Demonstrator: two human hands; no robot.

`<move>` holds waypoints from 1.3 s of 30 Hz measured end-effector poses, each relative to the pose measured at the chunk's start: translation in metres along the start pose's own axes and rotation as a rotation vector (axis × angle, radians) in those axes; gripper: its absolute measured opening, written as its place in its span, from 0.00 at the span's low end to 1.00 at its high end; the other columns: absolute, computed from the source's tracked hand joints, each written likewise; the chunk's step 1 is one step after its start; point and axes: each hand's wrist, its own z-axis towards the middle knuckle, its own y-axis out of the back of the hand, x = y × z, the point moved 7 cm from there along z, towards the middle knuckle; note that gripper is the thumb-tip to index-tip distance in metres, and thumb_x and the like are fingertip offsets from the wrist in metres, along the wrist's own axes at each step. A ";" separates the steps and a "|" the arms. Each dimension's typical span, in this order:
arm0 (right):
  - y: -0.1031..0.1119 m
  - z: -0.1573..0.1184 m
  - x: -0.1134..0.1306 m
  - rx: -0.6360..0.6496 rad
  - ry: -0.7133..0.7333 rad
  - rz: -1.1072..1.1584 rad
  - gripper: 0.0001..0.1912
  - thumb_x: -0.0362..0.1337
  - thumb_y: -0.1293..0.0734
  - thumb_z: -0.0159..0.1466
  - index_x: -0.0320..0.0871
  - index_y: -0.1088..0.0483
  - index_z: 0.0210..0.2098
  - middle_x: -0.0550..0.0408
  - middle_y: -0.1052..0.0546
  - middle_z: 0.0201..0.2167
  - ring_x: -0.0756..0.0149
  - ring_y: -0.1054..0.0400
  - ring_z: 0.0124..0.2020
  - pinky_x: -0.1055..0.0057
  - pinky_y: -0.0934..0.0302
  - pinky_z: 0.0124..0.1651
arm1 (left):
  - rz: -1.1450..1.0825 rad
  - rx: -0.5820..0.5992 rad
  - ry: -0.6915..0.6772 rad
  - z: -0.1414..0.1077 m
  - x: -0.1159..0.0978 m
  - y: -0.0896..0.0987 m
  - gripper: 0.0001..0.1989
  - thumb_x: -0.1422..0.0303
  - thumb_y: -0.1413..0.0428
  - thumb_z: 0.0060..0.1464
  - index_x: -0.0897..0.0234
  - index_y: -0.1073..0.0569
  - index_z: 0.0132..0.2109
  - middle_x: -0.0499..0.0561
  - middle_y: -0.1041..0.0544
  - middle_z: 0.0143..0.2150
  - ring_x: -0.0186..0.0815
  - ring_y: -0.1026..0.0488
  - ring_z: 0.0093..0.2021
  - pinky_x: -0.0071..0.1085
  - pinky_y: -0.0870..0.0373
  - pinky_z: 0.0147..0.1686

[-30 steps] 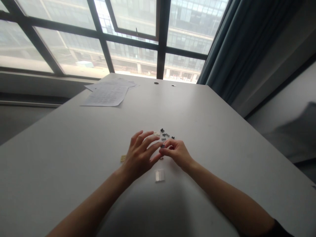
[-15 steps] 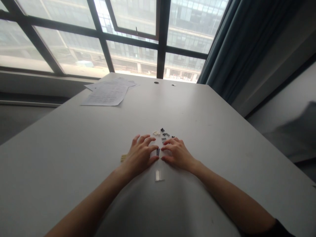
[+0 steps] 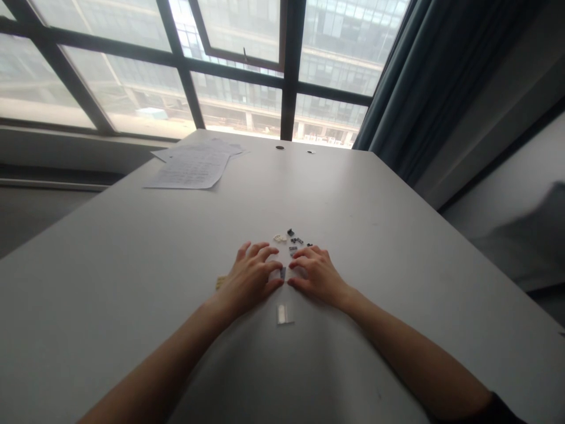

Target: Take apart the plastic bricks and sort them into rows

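Note:
My left hand [image 3: 253,274] is bent over the table, its thumb and forefinger closed on the ends of a small grey piece [image 3: 283,273], perhaps a toy building brick. Facing it from the right, my right hand [image 3: 316,272] has its thumb and forefinger curved and apart, their tips very near the grey piece. Whether they touch it I cannot tell. Just beyond the fingers lie a grey-and-dark piece [image 3: 293,249], small dark pieces [image 3: 296,240], a black piece [image 3: 290,232] and a cluster of cream pieces [image 3: 279,238]. Closer to me lies a clear flat piece [image 3: 285,314].
A yellowish ridged piece [image 3: 220,282] is partly hidden behind my left wrist. Printed sheets [image 3: 189,171] lie at the far left of the white table [image 3: 379,235]. Two round holes, one of them a dark cable hole [image 3: 279,148], are by the window; a curtain [image 3: 410,100] hangs on the right.
The small grey piece has tilted or shifted slightly between the fingertips, showing a little lower. Both hands stay almost in place, and the other pieces have not moved.

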 end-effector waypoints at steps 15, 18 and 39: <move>-0.002 0.000 0.001 0.001 -0.001 0.008 0.13 0.43 0.29 0.57 0.45 0.26 0.41 0.52 0.27 0.48 0.58 0.39 0.52 0.59 0.49 0.54 | -0.031 -0.007 0.009 0.000 0.000 0.000 0.10 0.64 0.41 0.51 0.54 0.22 0.42 0.52 0.26 0.52 0.51 0.36 0.57 0.56 0.49 0.58; -0.002 0.000 0.001 0.002 0.007 0.007 0.14 0.43 0.29 0.58 0.45 0.26 0.41 0.52 0.26 0.47 0.58 0.39 0.52 0.59 0.49 0.55 | -0.033 -0.012 0.003 0.001 0.000 -0.001 0.10 0.64 0.41 0.51 0.54 0.22 0.42 0.52 0.25 0.52 0.51 0.35 0.56 0.56 0.48 0.58; 0.043 0.005 -0.049 -0.235 -0.275 -0.079 0.06 0.36 0.33 0.61 0.46 0.25 0.37 0.53 0.25 0.44 0.59 0.37 0.49 0.61 0.49 0.52 | -0.082 -0.386 0.115 0.000 0.028 0.059 0.09 0.62 0.45 0.57 0.60 0.24 0.39 0.52 0.23 0.44 0.42 0.30 0.49 0.44 0.40 0.53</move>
